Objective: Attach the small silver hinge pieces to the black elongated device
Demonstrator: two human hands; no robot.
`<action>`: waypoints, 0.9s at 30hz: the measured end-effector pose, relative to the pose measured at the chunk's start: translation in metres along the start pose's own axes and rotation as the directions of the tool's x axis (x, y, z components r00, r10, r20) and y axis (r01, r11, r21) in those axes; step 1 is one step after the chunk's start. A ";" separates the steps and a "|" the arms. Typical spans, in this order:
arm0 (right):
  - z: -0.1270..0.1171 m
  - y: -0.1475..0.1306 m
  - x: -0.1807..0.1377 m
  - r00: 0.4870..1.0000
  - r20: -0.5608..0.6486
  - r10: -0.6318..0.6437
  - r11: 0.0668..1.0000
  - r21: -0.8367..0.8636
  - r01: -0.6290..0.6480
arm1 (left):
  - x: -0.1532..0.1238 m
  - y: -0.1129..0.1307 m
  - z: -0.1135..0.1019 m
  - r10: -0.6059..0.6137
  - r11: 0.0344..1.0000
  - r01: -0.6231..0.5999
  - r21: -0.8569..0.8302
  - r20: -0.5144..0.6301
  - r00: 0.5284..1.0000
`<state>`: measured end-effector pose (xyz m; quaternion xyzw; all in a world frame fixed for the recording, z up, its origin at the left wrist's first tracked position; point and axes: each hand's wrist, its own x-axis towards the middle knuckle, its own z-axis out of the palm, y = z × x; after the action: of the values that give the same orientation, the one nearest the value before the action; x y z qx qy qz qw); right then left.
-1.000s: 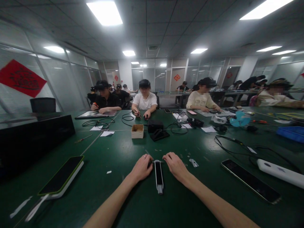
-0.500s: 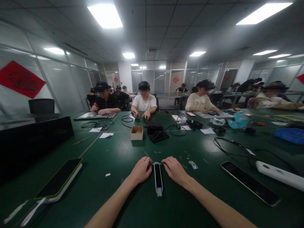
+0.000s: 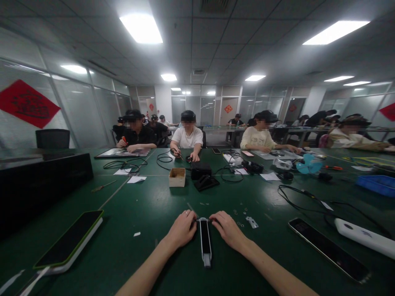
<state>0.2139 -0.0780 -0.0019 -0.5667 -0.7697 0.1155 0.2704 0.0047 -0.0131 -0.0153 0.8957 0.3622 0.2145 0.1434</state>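
A narrow black device with a white rim (image 3: 205,241) lies lengthwise on the green table (image 3: 148,205) in front of me. My left hand (image 3: 182,230), a ring on one finger, has its fingers curled and pinched at the device's far left corner. My right hand (image 3: 226,228) is likewise curled and pinched at the far right corner. What the fingertips pinch is too small to make out. Small washers and screws (image 3: 240,213) and a little metal bracket (image 3: 252,223) lie just right of my right hand.
A tablet with a green edge (image 3: 69,241) lies at the left, a dark slim panel (image 3: 328,248) and a white bar (image 3: 364,236) at the right. A cardboard box (image 3: 177,177), black units and cables sit mid-table. Several people work at the far side.
The view has tilted upward a little, so hands and device sit lower in the frame. Both hands keep their pinch at the device's far end.
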 end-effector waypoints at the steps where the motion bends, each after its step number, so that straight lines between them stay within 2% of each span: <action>1: -0.001 -0.001 0.000 1.000 0.008 0.010 1.000 0.003 -0.010 | 0.000 0.000 -0.001 0.003 1.000 -0.003 -0.002 -0.001 1.000; 7: -0.004 -0.004 0.000 0.999 0.028 0.036 0.999 -0.006 -0.036 | -0.001 0.000 -0.001 0.004 1.000 -0.004 -0.003 -0.011 1.000; 15: 0.005 0.007 0.004 0.997 -0.059 -0.047 0.999 -0.016 0.046 | 0.002 -0.003 0.003 0.024 1.000 -0.023 0.018 -0.027 0.999; 27: 0.002 0.007 0.002 0.997 -0.067 -0.037 0.998 0.052 0.040 | 0.001 0.003 -0.001 0.020 0.999 -0.020 0.047 0.000 1.000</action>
<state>0.2176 -0.0741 -0.0064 -0.5478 -0.7678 0.1122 0.3127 0.0060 -0.0143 -0.0129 0.9023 0.3583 0.2075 0.1199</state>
